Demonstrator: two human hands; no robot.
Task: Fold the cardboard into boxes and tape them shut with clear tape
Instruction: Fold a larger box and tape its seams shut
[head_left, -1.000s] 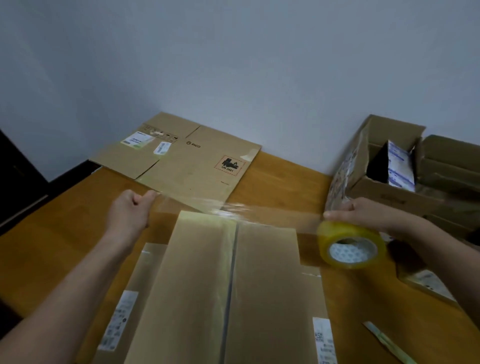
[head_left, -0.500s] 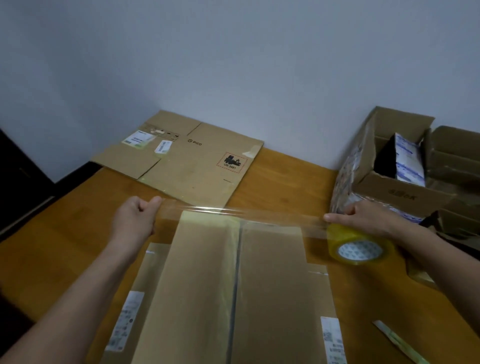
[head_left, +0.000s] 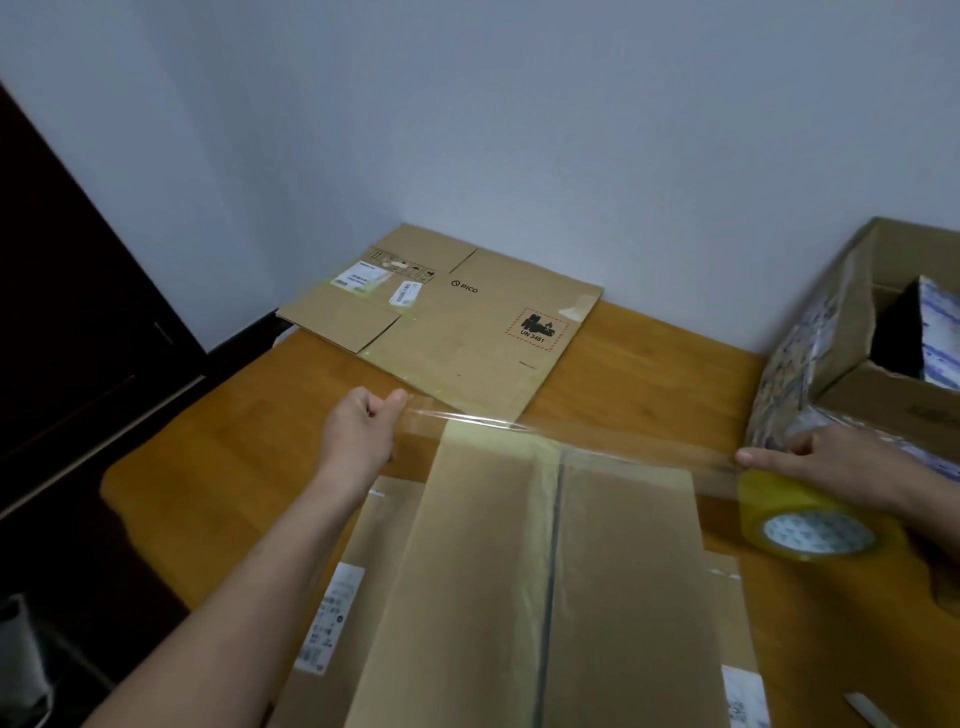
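I am pinching the tape strip (head_left: 571, 435) with my left hand (head_left: 358, 436) at nine o'clock; my right hand (head_left: 841, 467) is clamping its grip on the tape roll (head_left: 808, 525) at three o'clock. The strip is stretching over the far edge of the box (head_left: 545, 597) at six o'clock.

Yellowish tape roll (head_left: 795, 512), brown box (head_left: 545, 571)

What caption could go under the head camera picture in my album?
Left hand and right hand stretch clear tape from a roll across the far end of a cardboard box.
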